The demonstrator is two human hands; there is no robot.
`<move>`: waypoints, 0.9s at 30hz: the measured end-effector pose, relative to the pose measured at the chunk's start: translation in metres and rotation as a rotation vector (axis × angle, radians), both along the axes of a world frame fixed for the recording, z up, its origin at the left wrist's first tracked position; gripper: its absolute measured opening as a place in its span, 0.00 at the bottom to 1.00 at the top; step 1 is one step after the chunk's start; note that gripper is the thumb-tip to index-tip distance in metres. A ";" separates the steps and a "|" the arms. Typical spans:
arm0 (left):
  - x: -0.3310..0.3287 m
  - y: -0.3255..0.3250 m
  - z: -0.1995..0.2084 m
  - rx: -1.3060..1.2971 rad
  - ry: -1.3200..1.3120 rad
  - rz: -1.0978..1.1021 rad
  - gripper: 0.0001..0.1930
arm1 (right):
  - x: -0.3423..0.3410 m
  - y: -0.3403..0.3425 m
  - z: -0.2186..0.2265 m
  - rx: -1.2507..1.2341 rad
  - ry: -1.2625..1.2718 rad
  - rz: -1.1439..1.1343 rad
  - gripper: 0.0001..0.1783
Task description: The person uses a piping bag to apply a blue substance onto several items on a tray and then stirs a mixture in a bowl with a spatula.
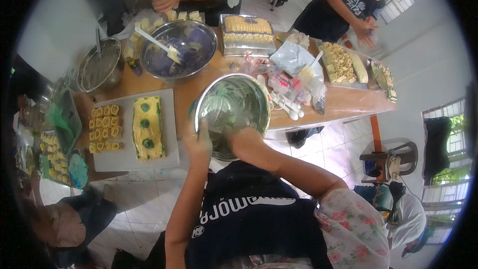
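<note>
A shiny metal mixing bowl (238, 92) tilts in front of me at the near edge of the table, its inner wall smeared with a pale residue. My left hand (199, 142) is closed on the bowl's left rim. Inside the near part of the bowl is my right hand (245, 142), its fingers curled and partly blurred; what they hold, if anything, cannot be made out. Left of the bowl, a pale board (172, 124) bears a yellow frosted cake (148, 128) with green rounds and rows of small cake pieces (105, 127).
Farther off stand a large bowl of purple cream (191, 50) with a white spatula (158, 43), another metal bowl (101, 69) and a decorated cake (247, 32). White measuring spoons (289, 107) and plastic bags (296, 65) lie to the right. Other people work across the table.
</note>
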State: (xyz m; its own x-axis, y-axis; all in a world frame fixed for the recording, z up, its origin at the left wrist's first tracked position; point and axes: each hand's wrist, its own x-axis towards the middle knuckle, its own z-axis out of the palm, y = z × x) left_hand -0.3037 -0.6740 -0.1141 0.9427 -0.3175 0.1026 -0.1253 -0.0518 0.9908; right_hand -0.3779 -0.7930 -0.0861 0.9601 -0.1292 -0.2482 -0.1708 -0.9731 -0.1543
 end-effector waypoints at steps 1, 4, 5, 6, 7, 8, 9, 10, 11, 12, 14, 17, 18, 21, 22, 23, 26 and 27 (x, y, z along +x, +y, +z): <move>0.002 0.000 0.000 0.009 0.028 0.014 0.16 | 0.001 0.001 0.002 0.035 -0.045 0.002 0.15; 0.010 -0.002 0.009 -0.023 0.118 0.006 0.17 | 0.011 -0.008 0.029 -0.028 -0.186 0.088 0.16; 0.011 -0.003 0.013 -0.056 0.187 -0.019 0.17 | 0.018 -0.015 0.037 -0.120 -0.275 0.168 0.17; 0.013 -0.004 0.017 -0.055 0.184 -0.020 0.17 | 0.025 -0.020 0.038 -0.119 -0.278 0.168 0.17; 0.013 -0.004 0.021 0.000 0.143 -0.019 0.17 | 0.034 -0.024 0.038 -0.204 -0.423 0.216 0.16; 0.013 -0.004 0.024 0.057 0.103 -0.017 0.17 | 0.042 -0.029 0.036 -0.287 -0.568 0.264 0.16; 0.014 -0.004 0.028 0.059 0.101 -0.015 0.17 | 0.049 -0.038 0.033 -0.285 -0.570 0.264 0.16; 0.015 -0.003 0.031 0.093 0.037 -0.030 0.17 | 0.056 -0.049 0.026 -0.157 -0.557 0.263 0.14; 0.015 -0.004 0.034 0.125 -0.027 -0.049 0.16 | 0.054 -0.059 0.011 -0.095 -0.549 0.259 0.14; 0.015 -0.006 0.035 0.125 -0.026 -0.054 0.16 | 0.051 -0.070 -0.004 -0.033 -0.540 0.252 0.13; 0.018 -0.006 0.036 0.156 -0.030 -0.095 0.16 | 0.040 -0.088 -0.033 -0.062 -0.408 0.020 0.11; 0.018 -0.004 0.045 0.131 0.001 -0.072 0.16 | 0.030 -0.059 -0.003 -0.035 -0.035 0.061 0.12; 0.018 -0.003 0.043 0.139 0.003 -0.074 0.16 | 0.029 -0.054 0.002 0.022 -0.081 0.023 0.11; 0.020 0.000 0.037 0.161 -0.033 -0.043 0.16 | 0.048 -0.037 0.041 -0.027 -0.290 -0.039 0.09; 0.018 -0.005 0.041 0.193 -0.056 -0.061 0.16 | 0.050 -0.053 0.009 -0.031 -0.290 -0.058 0.09; 0.014 -0.014 0.045 0.220 -0.084 -0.093 0.17 | 0.049 -0.080 -0.046 -0.099 -0.397 -0.078 0.09; 0.017 -0.012 0.043 0.254 -0.145 -0.094 0.17 | 0.045 -0.072 -0.060 -0.038 -0.418 -0.175 0.08; 0.018 -0.011 0.043 0.255 -0.147 -0.093 0.17 | 0.038 -0.066 -0.058 0.022 -0.374 -0.227 0.07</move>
